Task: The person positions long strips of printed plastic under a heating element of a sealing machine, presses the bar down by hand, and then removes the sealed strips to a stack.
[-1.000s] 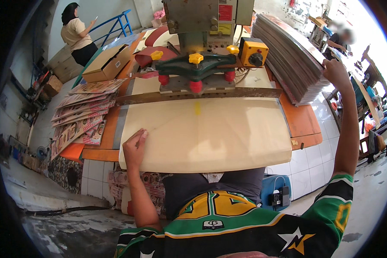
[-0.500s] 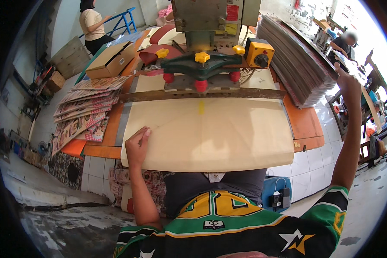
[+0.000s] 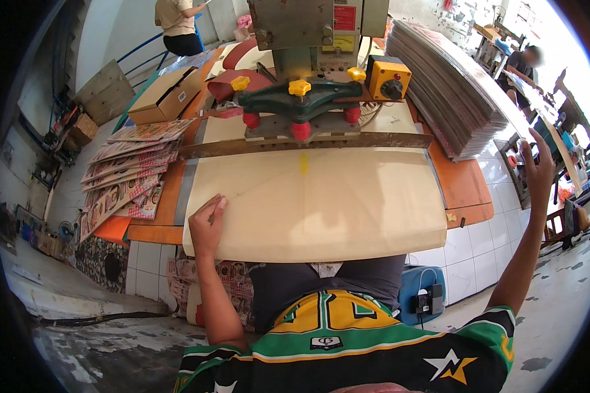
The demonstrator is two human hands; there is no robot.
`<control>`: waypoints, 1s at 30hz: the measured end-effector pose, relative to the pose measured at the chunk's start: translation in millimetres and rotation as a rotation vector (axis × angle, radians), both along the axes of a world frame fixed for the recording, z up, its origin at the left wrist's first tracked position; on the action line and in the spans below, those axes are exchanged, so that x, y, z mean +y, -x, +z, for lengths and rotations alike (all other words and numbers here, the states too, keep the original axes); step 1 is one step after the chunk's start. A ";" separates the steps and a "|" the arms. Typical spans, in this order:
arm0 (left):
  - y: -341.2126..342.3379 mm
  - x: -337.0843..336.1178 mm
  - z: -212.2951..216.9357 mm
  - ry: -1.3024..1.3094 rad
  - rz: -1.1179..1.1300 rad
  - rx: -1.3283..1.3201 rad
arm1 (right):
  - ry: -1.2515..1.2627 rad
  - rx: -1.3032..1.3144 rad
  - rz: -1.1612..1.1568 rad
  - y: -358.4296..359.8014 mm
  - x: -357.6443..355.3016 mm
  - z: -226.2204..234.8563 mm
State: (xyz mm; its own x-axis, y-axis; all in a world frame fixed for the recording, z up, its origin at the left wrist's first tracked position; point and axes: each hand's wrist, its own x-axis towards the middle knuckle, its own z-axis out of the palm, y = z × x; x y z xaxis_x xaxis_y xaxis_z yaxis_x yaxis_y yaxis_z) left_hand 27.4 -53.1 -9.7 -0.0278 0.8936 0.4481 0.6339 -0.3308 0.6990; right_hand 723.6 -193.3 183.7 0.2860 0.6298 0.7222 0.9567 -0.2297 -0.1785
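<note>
A wide cream sheet (image 3: 347, 216) covers the machine table and curves down over its front edge. On the sheet's left side rests my left hand (image 3: 206, 226), its fingers curled closed; whatever may be inside them is hidden. Out to the right, my right hand (image 3: 539, 162) is raised in the air beyond the table, fingers apart and holding nothing. Across the sheet's far part runs a long metal bar (image 3: 387, 141), below a press head with a dark green clamp (image 3: 295, 98), yellow knobs and red feet.
Printed flat sheets (image 3: 134, 157) lie in a messy pile at left, beside a cardboard box (image 3: 167, 95). A tall stack of boards (image 3: 449, 92) stands at right, near a yellow control box (image 3: 389, 80). Two people are in the background, one at left (image 3: 178, 19) and one at right (image 3: 524, 65).
My right hand has come down from beside the top of the board stack, and its fingers have spread. My left hand stays put. The person at back left has moved right.
</note>
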 end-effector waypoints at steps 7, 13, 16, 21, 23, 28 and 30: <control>-3.2 -3.2 5.5 0.034 0.020 -0.009 | -0.560 0.364 -0.035 -36.6 -8.3 -44.6; -4.5 -0.4 4.5 0.018 0.015 0.003 | -0.523 1.357 0.380 -88.9 -6.9 -61.9; -3.0 -4.0 6.7 0.007 0.023 0.025 | -0.463 1.563 0.517 -42.9 9.9 -45.1; -3.2 -2.9 5.6 0.003 0.019 0.028 | -0.466 1.513 0.429 -14.3 28.4 -24.3; -3.2 -2.2 5.3 -0.002 0.012 0.028 | -0.445 1.495 0.445 -27.7 31.9 -26.4; -4.5 -4.3 7.5 0.004 0.012 0.019 | -0.396 1.431 0.471 -31.9 36.6 -24.8; -5.0 -4.5 8.2 0.013 0.014 0.015 | -0.422 1.441 0.465 -32.6 36.8 -23.0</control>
State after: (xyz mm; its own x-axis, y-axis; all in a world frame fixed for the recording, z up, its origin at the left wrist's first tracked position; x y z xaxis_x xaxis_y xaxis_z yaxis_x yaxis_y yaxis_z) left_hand 32.4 -57.6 -1.5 -0.0334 0.8989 0.4368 0.6490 -0.3129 0.6935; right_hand 756.1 -156.5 160.7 0.7086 0.6864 0.1637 -0.0981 0.3256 -0.9404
